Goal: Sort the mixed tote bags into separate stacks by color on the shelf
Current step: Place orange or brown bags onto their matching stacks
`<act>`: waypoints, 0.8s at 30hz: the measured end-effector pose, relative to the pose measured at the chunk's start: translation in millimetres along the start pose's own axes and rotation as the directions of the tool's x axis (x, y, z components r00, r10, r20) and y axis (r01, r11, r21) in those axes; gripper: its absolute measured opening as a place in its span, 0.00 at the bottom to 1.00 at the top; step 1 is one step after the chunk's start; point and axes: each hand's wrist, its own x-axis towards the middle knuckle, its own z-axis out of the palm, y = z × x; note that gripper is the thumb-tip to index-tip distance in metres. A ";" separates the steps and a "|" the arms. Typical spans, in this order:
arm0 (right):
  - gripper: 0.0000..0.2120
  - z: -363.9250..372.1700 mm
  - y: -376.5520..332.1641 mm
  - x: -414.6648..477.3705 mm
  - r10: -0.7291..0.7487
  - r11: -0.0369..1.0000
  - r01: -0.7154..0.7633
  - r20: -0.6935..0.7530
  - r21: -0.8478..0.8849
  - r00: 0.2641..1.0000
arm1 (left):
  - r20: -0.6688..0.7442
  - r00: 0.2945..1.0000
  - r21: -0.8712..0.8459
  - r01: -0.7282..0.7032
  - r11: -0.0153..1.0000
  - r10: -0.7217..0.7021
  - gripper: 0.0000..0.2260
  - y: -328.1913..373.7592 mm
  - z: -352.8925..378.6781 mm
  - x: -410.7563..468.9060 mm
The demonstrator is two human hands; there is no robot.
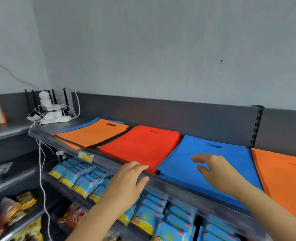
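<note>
Two bare hands over tote bag stacks laid out on the top shelf.

Along the dark shelf (182, 186), from upper left toward the right edge, lie a mixed pile (91, 132) with an orange bag on top and blue edges showing beneath, a red stack (140, 145), a blue stack (211, 164), and an orange stack (282, 181) cut off at the right. The left hand (128, 183) is at the shelf's front lip, fingers loosely spread at the red stack's near corner, holding nothing. The right hand (213, 169) is over the blue stack, fingers open wide, empty. Blue snack packets (84, 178) fill the shelf below.
</note>
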 end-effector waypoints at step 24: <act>0.26 211.9 -274.0 241.9 -0.188 0.982 0.177 0.242 0.065 0.952 | -0.148 0.956 0.092 0.268 0.959 -0.253 0.17 -319.3 -110.3 -14.1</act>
